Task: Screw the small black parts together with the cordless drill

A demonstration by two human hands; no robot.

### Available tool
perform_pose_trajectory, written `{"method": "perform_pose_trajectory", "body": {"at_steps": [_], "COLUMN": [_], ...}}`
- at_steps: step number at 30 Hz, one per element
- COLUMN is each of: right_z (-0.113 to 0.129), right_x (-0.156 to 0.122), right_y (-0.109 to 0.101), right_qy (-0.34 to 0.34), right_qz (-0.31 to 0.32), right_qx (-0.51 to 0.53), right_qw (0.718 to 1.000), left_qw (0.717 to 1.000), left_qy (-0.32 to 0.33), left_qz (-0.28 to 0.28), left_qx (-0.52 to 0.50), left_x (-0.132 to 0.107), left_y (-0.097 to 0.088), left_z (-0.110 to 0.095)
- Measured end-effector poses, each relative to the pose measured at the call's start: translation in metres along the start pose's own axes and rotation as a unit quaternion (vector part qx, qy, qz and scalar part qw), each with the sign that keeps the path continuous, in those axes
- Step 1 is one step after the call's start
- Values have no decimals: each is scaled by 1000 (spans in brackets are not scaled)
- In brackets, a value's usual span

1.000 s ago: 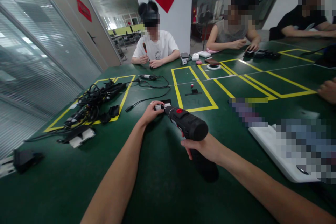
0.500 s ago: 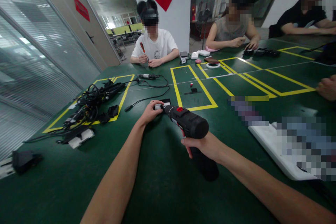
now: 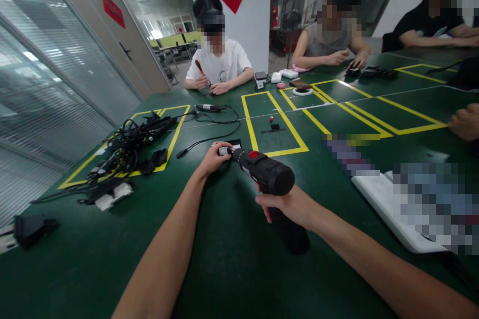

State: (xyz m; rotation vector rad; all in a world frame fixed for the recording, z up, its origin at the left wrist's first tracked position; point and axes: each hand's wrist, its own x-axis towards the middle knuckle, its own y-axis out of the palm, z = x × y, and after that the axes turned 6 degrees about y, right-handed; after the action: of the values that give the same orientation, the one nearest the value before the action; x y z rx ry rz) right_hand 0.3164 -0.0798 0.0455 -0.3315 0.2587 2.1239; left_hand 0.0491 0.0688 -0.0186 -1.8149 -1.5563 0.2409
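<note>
My right hand [image 3: 281, 205] is wrapped round the handle of a black and red cordless drill [image 3: 264, 172], which points forward and left. The drill's tip meets a small black device with a white label [image 3: 225, 150], too small to name more exactly. My left hand [image 3: 215, 158] grips that device against the green table [image 3: 224, 239], its fingers closed over the left side. Whether the bit sits in a screw is hidden by the drill and fingers.
A heap of black cables and adapters [image 3: 130, 144] lies at left, with a loose cable [image 3: 209, 138] nearby. Small black parts [image 3: 275, 127] rest inside a yellow tape box. A white tray [image 3: 385, 209] stands at right. Across the table a person [image 3: 220, 65] holds a screwdriver [image 3: 199, 67]; others sit at right.
The view has shifted very slightly. Both hands, the drill and the device keep the same positions relative to each other.
</note>
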Motion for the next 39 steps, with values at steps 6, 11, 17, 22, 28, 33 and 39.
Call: {"method": "perform_pose_trajectory", "body": {"at_steps": [6, 11, 17, 22, 28, 33, 39], "right_z": [1, 0, 3, 3, 2, 2, 0], "right_x": [1, 1, -1, -1, -1, -1, 0], "right_y": [0, 0, 1, 0, 0, 0, 0], "right_qy": [-11, -11, 0, 2, 0, -1, 0], "right_qz": [9, 9, 6, 3, 1, 8, 2], "right_qx": [-17, 5, 4, -7, 0, 0, 2], "right_qw": [1000, 1000, 1000, 1000, 1000, 1000, 1000], "left_qw": [1000, 1000, 1000, 1000, 1000, 1000, 1000], "left_qy": [-4, -3, -11, 0, -5, -1, 12], "left_qz": [-2, 0, -16, -22, -19, -20, -21], "left_qx": [0, 2, -4, 3, 1, -3, -6], "left_x": [1, 1, 2, 2, 1, 1, 1], "left_y": [0, 0, 2, 2, 1, 0, 0], "left_z": [0, -1, 1, 3, 1, 3, 3]}}
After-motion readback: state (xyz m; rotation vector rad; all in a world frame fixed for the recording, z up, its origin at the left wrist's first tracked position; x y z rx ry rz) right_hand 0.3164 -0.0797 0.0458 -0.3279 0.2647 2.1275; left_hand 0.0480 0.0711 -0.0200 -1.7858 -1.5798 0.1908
